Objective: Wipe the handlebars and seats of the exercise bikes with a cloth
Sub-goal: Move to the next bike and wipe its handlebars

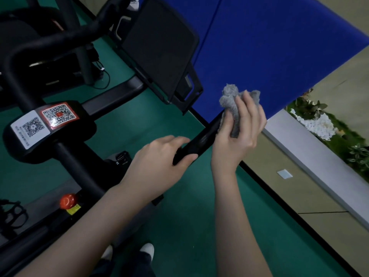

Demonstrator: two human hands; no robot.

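A black handlebar point(201, 141) of the nearest exercise bike runs diagonally through the middle of the view. My left hand point(159, 158) grips its lower part, thumb across the bar. My right hand point(237, 132) holds a crumpled grey cloth point(231, 104) wrapped round the bar's upper end, which is hidden under the cloth and palm. The bike's stem plate point(48, 124) with two QR-code stickers sits to the left. A black screen point(159, 48) stands above the bars.
A second bike's seat and handlebars point(40, 35) fill the top left. A red knob point(67, 200) sits on the frame at lower left. Green floor mat point(189, 216) lies below, a blue mat point(269, 47) beyond, and a grey ledge with plants point(319, 120) at right.
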